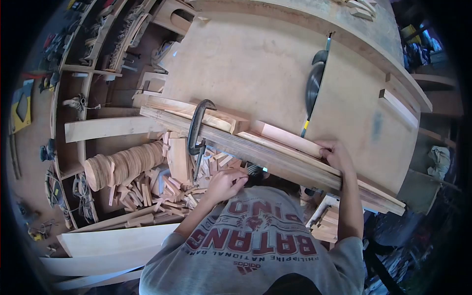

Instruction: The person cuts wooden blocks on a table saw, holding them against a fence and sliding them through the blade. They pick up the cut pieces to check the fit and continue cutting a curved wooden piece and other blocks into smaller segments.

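Observation:
My right hand [337,156] grips the right end of a pale wooden strip [290,137], thumb and fingers closed on it. The strip lies on the saw table [236,64] along its near edge, against a wood block [221,120] on the left. Beyond it a round saw blade [313,88] rises through a slot, apart from my fingers. My left hand [227,184] is held in front of the shirt, below the table edge, fingers curled in with nothing visible in them. A C-clamp [199,123] grips the layered wooden rail [265,152] at the table's front.
Loose offcuts [147,194] are heaped below left, beside a row of round wooden discs [125,164]. Long boards [118,243] lie at lower left. A short wooden piece [398,108] rests on the table's right side, near the far fence [314,27]. Shelves [78,108] stand left.

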{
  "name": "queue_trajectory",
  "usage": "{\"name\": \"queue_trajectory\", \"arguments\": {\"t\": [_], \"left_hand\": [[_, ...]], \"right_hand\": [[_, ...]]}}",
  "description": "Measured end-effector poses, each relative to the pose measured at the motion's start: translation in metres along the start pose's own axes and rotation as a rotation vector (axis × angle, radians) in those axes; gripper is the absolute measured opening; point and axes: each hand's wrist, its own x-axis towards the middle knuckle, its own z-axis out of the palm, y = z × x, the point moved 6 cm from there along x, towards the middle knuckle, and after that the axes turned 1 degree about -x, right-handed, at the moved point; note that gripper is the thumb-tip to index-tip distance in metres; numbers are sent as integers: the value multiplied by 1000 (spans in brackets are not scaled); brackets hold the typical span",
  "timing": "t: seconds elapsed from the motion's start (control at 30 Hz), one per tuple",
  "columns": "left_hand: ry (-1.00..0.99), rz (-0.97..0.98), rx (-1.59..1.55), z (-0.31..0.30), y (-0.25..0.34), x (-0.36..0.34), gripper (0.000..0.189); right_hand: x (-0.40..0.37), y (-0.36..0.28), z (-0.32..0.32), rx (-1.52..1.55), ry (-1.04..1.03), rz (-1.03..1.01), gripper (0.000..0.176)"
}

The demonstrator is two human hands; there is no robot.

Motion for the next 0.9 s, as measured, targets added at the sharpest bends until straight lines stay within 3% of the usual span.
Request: {"name": "queue_trajectory", "arguments": {"t": [0.17,0.3,0.37,0.4,0.47,0.5,0.57,0.73,0.9], "left_hand": [[14,102,33,-13,29,22,18],[87,252,60,-22,57,32,16],[114,500,140,-28,95,43,44],[107,509,132,-31,108,57,44],[33,605,423,-31,129,92,89],[31,612,418,-30,124,108,89],[-265,485,637,-11,99,134,125],[-303,480,649,-10,101,143,126],[-364,470,689,-10,113,145,116]], "right_hand": [[5,-16,3,-160,50,-129,40],[6,-23,1,-194,1,-28,40],[8,-18,1,-171,-9,-42,40],[7,-17,0,-172,0,-31,40],[4,-23,-1,-170,13,-15,38],[3,-18,-1,-172,19,-9,38],[6,-9,2,-80,65,-65,31],[8,4,4,-44,147,10,24],[7,9,3,-53,163,42,24]]}}
